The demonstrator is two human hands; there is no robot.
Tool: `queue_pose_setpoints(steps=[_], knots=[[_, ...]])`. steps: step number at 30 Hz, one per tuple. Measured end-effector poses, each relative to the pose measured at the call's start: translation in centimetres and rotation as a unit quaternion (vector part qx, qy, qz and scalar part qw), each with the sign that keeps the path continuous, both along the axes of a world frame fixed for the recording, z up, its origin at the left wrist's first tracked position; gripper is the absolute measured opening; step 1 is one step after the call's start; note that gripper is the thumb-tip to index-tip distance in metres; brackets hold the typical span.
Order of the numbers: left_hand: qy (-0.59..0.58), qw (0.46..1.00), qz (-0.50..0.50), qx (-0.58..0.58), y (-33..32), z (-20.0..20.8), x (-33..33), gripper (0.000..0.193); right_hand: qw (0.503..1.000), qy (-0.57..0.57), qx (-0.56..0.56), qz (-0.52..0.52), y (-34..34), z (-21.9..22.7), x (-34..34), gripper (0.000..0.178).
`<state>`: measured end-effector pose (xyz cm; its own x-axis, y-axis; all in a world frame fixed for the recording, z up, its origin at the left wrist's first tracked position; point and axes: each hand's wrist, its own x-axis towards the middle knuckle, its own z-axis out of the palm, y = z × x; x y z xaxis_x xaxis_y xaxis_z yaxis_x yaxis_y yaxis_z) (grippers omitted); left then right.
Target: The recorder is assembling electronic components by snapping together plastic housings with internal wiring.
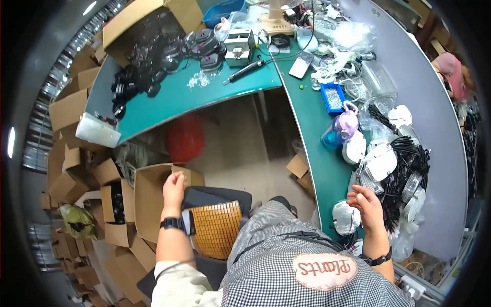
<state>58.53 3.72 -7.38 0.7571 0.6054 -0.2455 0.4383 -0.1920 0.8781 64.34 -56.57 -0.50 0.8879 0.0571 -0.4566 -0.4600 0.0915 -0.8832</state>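
My left hand (174,188) is at the rim of an open cardboard box (153,204), its fingers curled together. Whatever they may hold is hidden. Over the right-hand bench, my right hand (367,205) has its fingers slightly bent and apart, with nothing seen in them. Just beside it lies a rounded white plastic housing (346,217). More such white housings (381,161) sit farther up the bench, among bundles of black cables (404,163) and clear plastic bags. A chair with a woven bamboo seat mat (217,229) stands by my left forearm.
A green bench (245,82) runs across ahead, with dark housings (209,59), an electric screwdriver (244,71) and small white parts. Along the right bench are a phone (301,64), a blue parts tray (333,98) and a bottle (341,128). Cardboard boxes (71,174) crowd the left side.
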Motion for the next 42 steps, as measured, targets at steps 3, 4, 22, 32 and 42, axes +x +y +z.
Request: queue_pose_setpoints(steps=[3, 4, 22, 32, 42], knots=[[-0.086, 0.955, 0.183, -0.216, 0.1, 1.0, 7.0, 0.022, 1.0, -0.013, 0.0, 0.011, -0.4, 0.0, 0.8, 0.039], [-0.12, 0.917, 0.25, -0.286, 0.5, 0.9, 9.1, 0.02, 1.0, -0.013, 0.01, 0.003, -0.3, -0.2, 1.2, 0.04], [-0.05, 0.999, 0.001, -0.013, 20.4, -4.4, 44.3, 0.023, 0.996, -0.008, 0.015, -0.085, 22.8, 0.9, 25.5, 0.043], [0.08, 0.995, 0.011, 0.05, 28.0, -10.8, 38.3, 0.02, 0.988, 0.023, 0.008, 0.151, 41.6, 1.5, 45.2, 0.032], [0.125, 0.98, 0.139, -0.072, 24.5, -5.7, 28.4, 0.015, 0.914, 0.057, -0.019, 0.401, 50.4, -7.6, 52.3, 0.019]])
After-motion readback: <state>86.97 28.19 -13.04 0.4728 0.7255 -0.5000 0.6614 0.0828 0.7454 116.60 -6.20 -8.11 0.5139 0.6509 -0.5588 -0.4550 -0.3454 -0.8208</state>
